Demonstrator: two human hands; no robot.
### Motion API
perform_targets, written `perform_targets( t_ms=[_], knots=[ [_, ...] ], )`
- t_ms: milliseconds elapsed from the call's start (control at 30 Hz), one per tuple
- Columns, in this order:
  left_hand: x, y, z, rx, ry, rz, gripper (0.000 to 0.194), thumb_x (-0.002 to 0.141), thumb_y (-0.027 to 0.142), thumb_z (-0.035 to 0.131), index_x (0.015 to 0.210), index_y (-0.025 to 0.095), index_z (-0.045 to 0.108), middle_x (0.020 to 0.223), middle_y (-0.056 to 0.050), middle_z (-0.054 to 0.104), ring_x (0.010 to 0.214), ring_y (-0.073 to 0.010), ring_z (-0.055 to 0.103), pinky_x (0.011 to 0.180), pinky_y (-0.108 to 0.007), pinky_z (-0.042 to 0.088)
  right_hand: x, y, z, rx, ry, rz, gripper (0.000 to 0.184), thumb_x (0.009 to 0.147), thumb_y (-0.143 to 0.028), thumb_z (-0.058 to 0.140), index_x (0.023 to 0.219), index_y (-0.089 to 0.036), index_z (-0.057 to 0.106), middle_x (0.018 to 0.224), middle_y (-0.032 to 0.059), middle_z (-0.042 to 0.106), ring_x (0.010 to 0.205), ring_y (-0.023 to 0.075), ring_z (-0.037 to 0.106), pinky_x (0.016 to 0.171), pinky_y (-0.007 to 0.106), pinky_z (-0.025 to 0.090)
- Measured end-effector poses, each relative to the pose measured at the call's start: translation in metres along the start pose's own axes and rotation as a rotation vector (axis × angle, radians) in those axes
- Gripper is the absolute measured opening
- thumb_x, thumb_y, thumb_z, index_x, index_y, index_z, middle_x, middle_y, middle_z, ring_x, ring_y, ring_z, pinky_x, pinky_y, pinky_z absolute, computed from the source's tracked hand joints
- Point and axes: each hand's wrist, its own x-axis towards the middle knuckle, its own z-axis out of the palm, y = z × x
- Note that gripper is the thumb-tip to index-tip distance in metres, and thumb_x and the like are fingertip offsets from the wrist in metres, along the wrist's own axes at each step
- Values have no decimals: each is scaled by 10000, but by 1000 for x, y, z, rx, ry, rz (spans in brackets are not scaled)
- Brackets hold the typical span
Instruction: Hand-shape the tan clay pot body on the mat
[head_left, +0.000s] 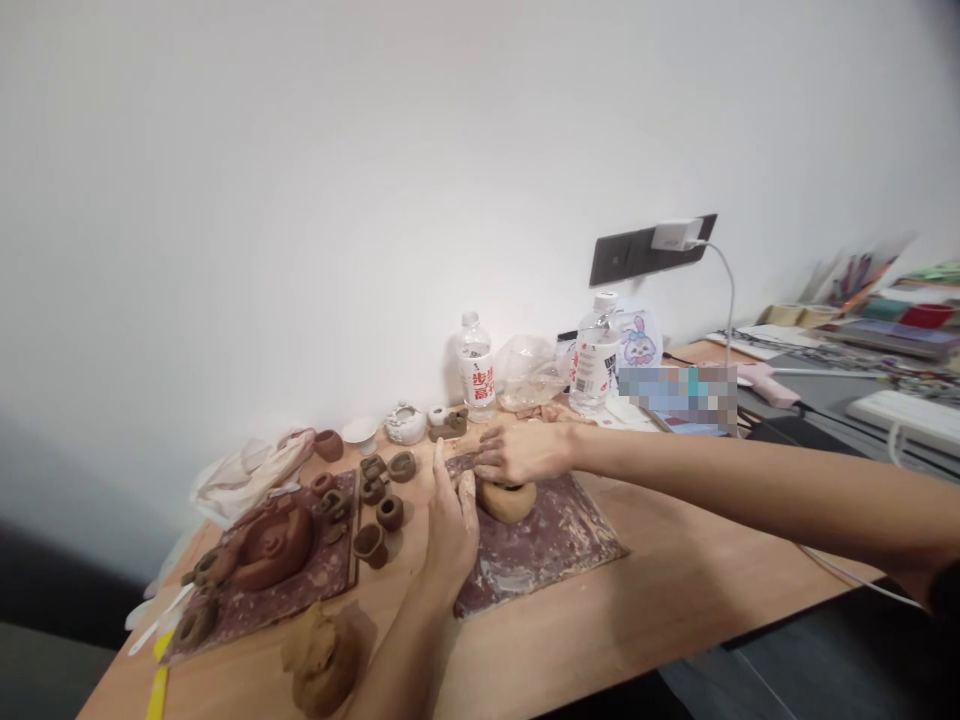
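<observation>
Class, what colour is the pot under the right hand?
The pot is yellowish tan, as the head view shows.

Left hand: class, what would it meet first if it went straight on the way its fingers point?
Most likely the small brown clay piece just beyond the left hand, towards the wall, though this single view leaves the depth unclear.

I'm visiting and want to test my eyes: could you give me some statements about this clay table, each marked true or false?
1. The right hand is over the tan clay pot. True.
2. The left hand is on a water bottle. False: it is beside the tan clay pot.
3. The white charger lies on the table. False: it is plugged into the wall socket.
4. A yellow strip shows near the table's left edge. True.
</observation>
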Motion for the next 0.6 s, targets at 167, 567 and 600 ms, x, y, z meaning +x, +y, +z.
perform_targets(
  t_ms=[167, 567, 600],
  knots=[
    [-2, -3, 1, 12, 0, 17, 530, 962, 324, 373, 1457, 162, 271, 1425, -187, 484, 1325, -267, 470, 1071, -466, 409, 0, 1, 4, -139, 23, -126, 305, 971, -84, 341, 864, -72, 627, 752, 99, 645, 696, 171, 599, 628, 324, 417],
    [-2, -2, 1, 7, -7, 10, 547, 966, 314, 367, 1474, 155, 239, 1464, -198, 438, 1339, -269, 456, 1080, -459, 406, 0, 1, 2, -47, -71, 23, 273, 980, -159, 363, 935, -89, 622, 768, 104, 674, 709, 180, 622, 631, 313, 411],
    [-2, -1, 1, 8, -12, 11, 549, 967, 312, 362, 1475, 151, 231, 1460, -201, 441, 1339, -269, 456, 1080, -459, 406, 0, 1, 1, -18, -103, 81, 254, 971, -186, 397, 932, -90, 629, 749, 105, 678, 685, 187, 623, 611, 313, 407]
  ],
)
